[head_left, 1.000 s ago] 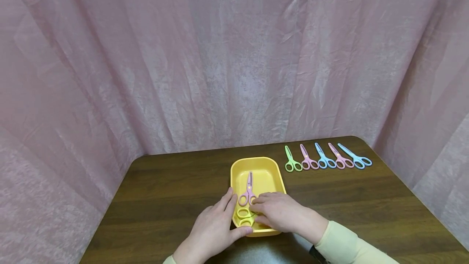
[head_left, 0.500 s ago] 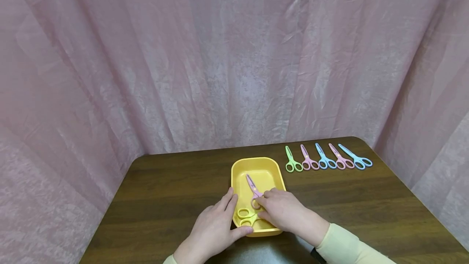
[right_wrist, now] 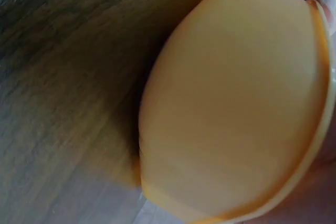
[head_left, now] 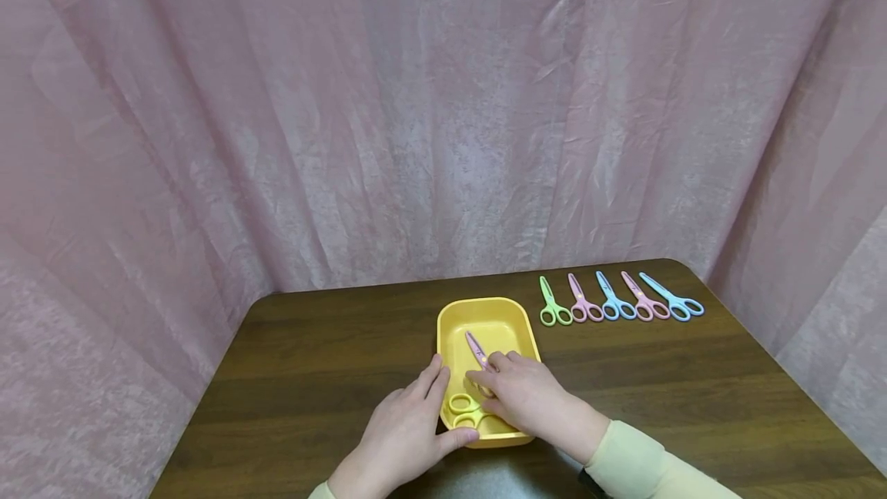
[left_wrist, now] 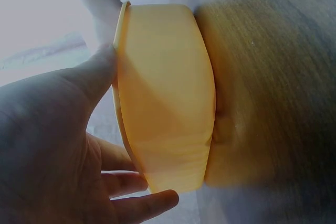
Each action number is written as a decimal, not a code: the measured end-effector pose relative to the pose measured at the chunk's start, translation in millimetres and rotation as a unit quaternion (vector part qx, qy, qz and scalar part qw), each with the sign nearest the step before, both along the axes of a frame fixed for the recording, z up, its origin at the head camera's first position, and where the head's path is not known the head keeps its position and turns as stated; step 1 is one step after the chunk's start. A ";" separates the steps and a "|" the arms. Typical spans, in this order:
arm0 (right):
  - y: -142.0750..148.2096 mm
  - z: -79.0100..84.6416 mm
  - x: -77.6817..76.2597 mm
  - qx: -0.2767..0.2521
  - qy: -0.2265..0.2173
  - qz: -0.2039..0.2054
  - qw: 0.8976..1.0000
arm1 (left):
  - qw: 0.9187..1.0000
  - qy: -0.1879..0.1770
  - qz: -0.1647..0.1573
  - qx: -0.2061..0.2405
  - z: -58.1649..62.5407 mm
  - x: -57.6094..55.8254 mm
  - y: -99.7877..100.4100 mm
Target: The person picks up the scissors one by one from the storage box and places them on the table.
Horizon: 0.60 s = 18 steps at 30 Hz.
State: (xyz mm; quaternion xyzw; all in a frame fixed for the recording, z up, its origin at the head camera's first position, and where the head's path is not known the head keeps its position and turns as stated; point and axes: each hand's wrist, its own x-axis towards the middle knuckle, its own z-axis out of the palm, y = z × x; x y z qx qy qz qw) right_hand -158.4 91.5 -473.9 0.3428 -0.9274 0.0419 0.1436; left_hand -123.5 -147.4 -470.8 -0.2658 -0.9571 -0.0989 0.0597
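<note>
In the head view a yellow plastic tray point(head_left: 530, 329) sits on the table with scissors in it. My right hand point(head_left: 523, 391) reaches inside, curled fingers gripping the handle end of pink scissors point(head_left: 475, 346); their blades point away and the loops are mostly hidden. Yellow scissors point(head_left: 460, 404) lie at the tray's near end, partly covered by the same hand. My left hand point(head_left: 402, 430) rests against the tray's near left corner, fingers extended along the left side and thumb on the near rim. The left wrist view shows those fingers and thumb touching the rim.
To the tray's right, a row of scissors lies on the table point(head_left: 333, 353): green scissors point(head_left: 552, 305), pink scissors point(head_left: 584, 300), blue scissors point(head_left: 614, 299), more pink scissors point(head_left: 643, 299) and light blue scissors point(head_left: 671, 297). A pink curtain point(head_left: 443, 137) hangs behind.
The pink scissors in the tray have shifted right and turned, tips now leaning left. My right hand's fingers have closed over their handle. My left hand has stayed put.
</note>
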 end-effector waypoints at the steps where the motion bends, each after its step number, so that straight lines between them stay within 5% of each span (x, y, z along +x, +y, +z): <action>1: -0.2 -1.1 -1.1 0.003 -0.003 0.001 1.000 | 1.000 0.000 0.000 0.000 0.1 -0.1 0.0; 18: -4.4 -7.6 -7.3 0.016 0.016 -0.025 0.999 | 1.000 -0.004 0.000 0.005 0.4 0.1 0.2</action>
